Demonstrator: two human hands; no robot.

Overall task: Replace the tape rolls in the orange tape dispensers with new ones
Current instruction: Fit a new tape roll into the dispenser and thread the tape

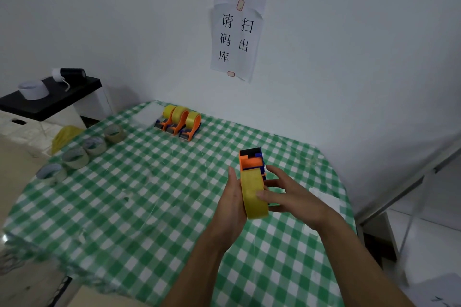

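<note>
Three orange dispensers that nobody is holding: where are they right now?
In the head view the three orange dispensers stand side by side at the far edge of the green checked table, close to the wall.

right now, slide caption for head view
Left hand steadies and right hand grips an orange tape dispenser, yellow roll fitted, at green-checked table

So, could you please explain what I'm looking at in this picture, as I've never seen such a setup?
There is no machine here: these are a person's two bare hands, filmed by one wide-angle camera worn on the head, looking forward and down. The right hand grips an orange tape dispenser carrying a yellow roll, while the left hand lies flat against its side. On the green-checked tablecloth, three more loaded dispensers stand by the wall, and four paler rolls lie along the left edge.
</note>
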